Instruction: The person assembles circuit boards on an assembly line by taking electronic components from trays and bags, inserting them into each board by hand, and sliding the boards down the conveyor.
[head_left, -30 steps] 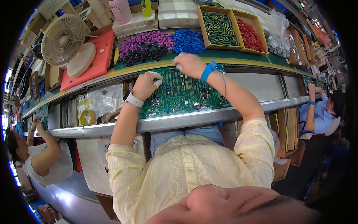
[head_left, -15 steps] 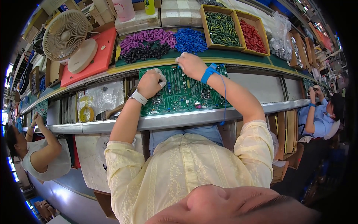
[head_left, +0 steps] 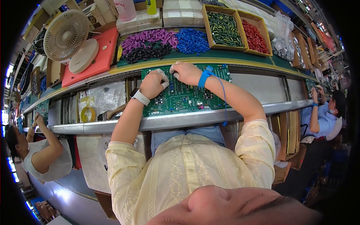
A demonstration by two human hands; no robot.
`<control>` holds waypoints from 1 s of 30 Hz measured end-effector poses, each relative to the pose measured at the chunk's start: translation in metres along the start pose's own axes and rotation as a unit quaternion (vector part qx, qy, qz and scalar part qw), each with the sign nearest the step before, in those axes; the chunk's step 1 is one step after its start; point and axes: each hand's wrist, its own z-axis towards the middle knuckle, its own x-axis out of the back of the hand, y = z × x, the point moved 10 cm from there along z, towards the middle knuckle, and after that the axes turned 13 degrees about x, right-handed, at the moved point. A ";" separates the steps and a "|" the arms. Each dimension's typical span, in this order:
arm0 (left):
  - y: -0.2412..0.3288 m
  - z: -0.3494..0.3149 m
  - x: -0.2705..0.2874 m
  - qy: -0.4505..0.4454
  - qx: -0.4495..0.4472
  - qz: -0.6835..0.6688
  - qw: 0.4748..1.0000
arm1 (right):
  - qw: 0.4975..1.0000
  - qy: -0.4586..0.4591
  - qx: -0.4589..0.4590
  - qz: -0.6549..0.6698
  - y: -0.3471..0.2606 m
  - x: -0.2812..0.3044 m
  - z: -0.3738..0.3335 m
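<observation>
A green circuit board (head_left: 176,103), fitted with many small components, lies across the rails before me. Over its upper left part is my left hand (head_left: 152,84), its white-covered fingertips curled inward; whatever they hold is hidden. My right hand (head_left: 186,73) is beside it over the board's far edge, thumb and fingers pinched together, their contents too small to make out. A blue wrist strap (head_left: 205,77) with a coiled cord circles my right wrist. Beyond the board lie heaps of small cylindrical parts: purple ones (head_left: 150,36), black ones (head_left: 146,53) and blue ones (head_left: 192,41).
A box of green parts (head_left: 225,28) adjoins one of red parts (head_left: 255,35) at the back. A fan (head_left: 66,35) stands far left on a red sheet (head_left: 107,52). The metal rail (head_left: 180,120) runs along my side. Co-workers sit left (head_left: 47,155) and right (head_left: 318,120).
My right hand has shifted left and slightly nearer, closer to my left hand. The left hand stays in nearly the same place over the board.
</observation>
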 end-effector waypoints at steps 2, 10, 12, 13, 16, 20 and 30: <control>0.002 -0.001 -0.001 -0.001 -0.007 0.003 1.000 | 1.000 -0.004 -0.004 0.002 0.000 0.000 0.000; 0.004 -0.002 0.002 -0.008 -0.012 0.001 1.000 | 0.999 -0.028 0.009 0.014 -0.004 -0.006 0.005; 0.003 -0.003 0.014 0.010 -0.030 -0.006 0.999 | 0.999 -0.032 0.006 0.010 -0.007 -0.009 0.008; -0.009 0.001 0.025 0.031 0.030 -0.060 0.997 | 0.999 -0.032 0.005 0.009 -0.005 -0.009 0.007; -0.037 0.005 0.036 0.051 0.152 -0.147 0.976 | 0.999 -0.030 0.022 0.017 -0.008 -0.012 0.009; -0.044 0.005 0.043 0.106 0.142 -0.143 0.974 | 0.998 -0.051 0.014 0.015 -0.009 -0.019 0.011; -0.053 0.006 0.042 0.125 0.134 -0.155 0.971 | 0.997 -0.066 0.032 -0.003 -0.014 -0.019 0.015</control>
